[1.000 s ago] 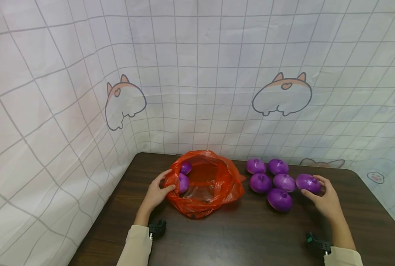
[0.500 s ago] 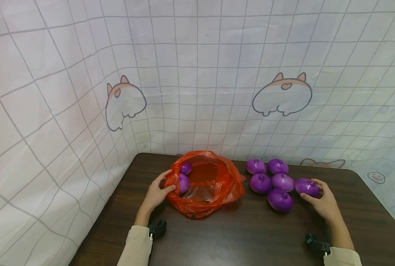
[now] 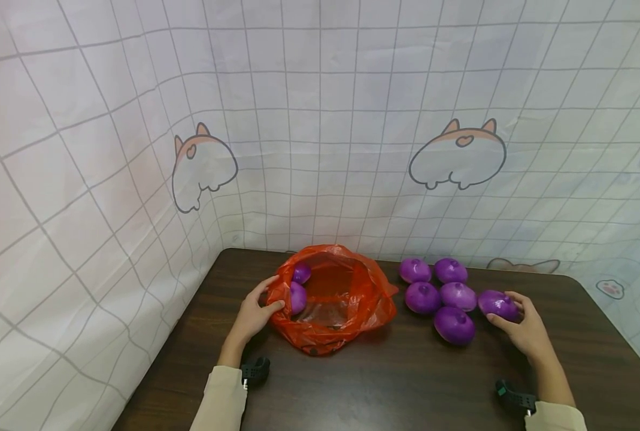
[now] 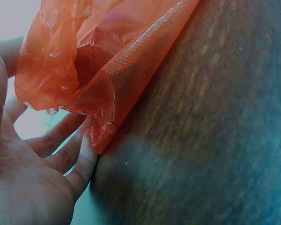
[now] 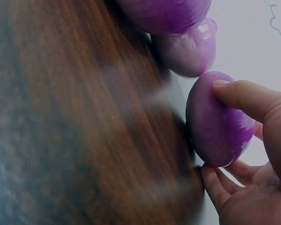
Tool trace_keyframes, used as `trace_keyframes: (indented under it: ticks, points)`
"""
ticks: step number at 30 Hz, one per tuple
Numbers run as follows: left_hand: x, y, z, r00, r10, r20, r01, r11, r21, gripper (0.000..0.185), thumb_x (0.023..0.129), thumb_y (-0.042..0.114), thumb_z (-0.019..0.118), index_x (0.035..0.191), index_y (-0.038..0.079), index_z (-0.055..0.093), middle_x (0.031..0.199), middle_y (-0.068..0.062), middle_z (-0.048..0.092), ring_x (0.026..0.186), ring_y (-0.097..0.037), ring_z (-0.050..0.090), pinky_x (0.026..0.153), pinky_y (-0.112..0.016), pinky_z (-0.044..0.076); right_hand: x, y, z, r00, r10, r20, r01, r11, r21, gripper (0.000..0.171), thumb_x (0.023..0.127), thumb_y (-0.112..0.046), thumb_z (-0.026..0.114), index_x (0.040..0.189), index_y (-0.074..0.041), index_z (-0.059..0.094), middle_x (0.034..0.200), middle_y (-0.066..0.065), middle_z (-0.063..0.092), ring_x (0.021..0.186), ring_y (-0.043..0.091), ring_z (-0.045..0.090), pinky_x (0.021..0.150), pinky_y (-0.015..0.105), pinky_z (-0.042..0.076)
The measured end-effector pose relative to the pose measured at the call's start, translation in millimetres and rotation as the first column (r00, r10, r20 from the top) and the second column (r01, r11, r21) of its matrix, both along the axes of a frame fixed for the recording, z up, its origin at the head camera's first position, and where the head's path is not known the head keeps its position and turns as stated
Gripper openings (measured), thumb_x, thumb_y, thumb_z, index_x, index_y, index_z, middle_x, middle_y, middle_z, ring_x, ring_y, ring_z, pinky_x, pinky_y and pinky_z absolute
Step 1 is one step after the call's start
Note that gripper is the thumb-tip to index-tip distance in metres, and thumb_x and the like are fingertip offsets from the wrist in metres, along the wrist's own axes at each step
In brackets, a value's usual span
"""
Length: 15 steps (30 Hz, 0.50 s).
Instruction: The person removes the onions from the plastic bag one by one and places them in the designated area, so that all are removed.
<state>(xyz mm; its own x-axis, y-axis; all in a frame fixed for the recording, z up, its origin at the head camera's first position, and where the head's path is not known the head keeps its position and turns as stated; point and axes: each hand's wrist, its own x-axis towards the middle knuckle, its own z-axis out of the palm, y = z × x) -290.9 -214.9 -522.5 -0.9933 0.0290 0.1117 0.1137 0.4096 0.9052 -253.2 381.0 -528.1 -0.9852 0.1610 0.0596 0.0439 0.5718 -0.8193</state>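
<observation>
My left hand (image 3: 257, 308) grips the left side of a red plastic bag (image 3: 373, 299), thumb at the rim and fingers round the outside. The bag's mouth gapes upward, and two purple onions (image 3: 297, 298) show inside it. In the left wrist view, thin film of the bag (image 4: 103, 70) lies between the thumb and the fingers. My right hand (image 3: 527, 326) holds a purple onion (image 5: 215, 122) from its right side, thumb on top and fingers behind and below. That onion sits low at the table surface, right beside a paler onion (image 3: 458, 296).
Several more purple onions (image 3: 422, 297) stand in a cluster right of the bag. Everything rests on a dark wooden table (image 3: 379, 389). A white gridded cloth (image 3: 320, 149) with cartoon animals hangs behind the table and along its left side.
My right hand has moved slightly down and left with its onion, which is now lower beside the cluster. The paler onion has shifted a little left. The left hand and bag stay put.
</observation>
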Motion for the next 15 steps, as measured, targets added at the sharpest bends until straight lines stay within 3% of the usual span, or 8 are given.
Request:
trace_keyframes:
  ticks: [15]
  points:
    - [0.1,0.4,-0.4,1.0,0.003,-0.006,-0.003,1.0,0.013,0.06,0.091,0.022,0.077,0.146,0.033,0.055,0.142,-0.015,0.054,0.114,-0.032,0.055,0.087,-0.038,0.053,2.9,-1.6,6.6,1.0,-0.024,0.004,0.024,1.0,-0.007,0.088,0.097,-0.035,0.07,0.158,0.002,0.019,0.154,0.041,0.026,0.137,0.06,0.03,0.097,0.069,0.04]
